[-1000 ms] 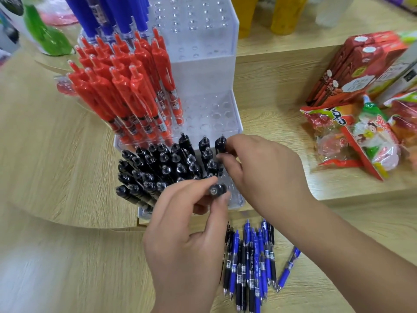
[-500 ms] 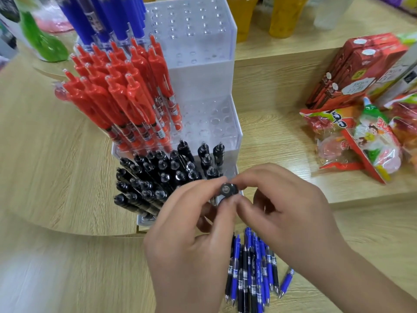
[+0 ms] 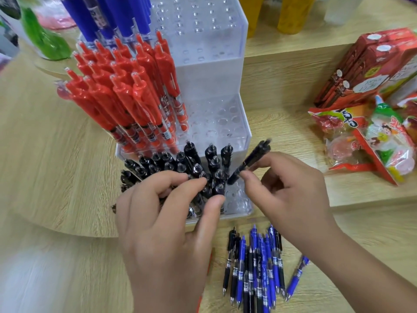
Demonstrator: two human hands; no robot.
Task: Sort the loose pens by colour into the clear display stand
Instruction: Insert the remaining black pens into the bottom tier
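One black pen (image 3: 250, 161) sits pinched, tilted, between the right hand's (image 3: 291, 195) fingers, tip aimed at the display stand's (image 3: 239, 208) empty front holes. The left hand's (image 3: 162, 233) fingers curl round standing black pens (image 3: 191, 154), probably steadying them.

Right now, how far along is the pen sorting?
Done: blue pens, red pens and many black pens stand in separate tiers of the clear stand. In hand: the right hand pinches one black pen, tilted above the bottom tier's empty holes. Left: a loose pile of blue and black pens.
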